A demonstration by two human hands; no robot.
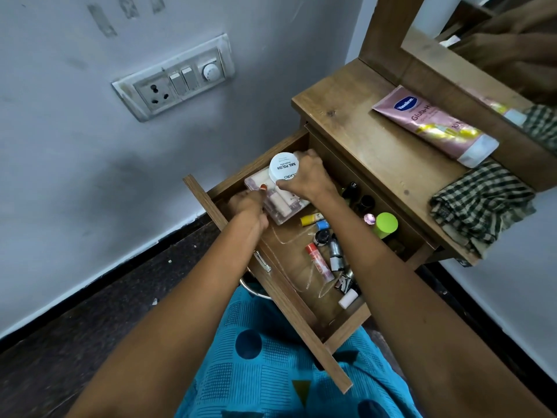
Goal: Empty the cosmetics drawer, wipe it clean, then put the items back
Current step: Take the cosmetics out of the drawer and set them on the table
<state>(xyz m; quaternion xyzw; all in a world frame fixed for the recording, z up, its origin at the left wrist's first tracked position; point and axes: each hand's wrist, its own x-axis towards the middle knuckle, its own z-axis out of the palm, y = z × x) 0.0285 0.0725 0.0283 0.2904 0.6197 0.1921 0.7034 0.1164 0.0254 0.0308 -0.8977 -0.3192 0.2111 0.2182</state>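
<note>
The open drawer keeps bare floor along its front wall. The right hand grips a white nail-polish-remover jar; the left hand clasps a clear makeup case beneath.

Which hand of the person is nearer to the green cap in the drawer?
The right hand. It grips the white nail polish jar toward the back of the drawer, left of the green cap. The left hand is farther left, on the clear case.
</note>
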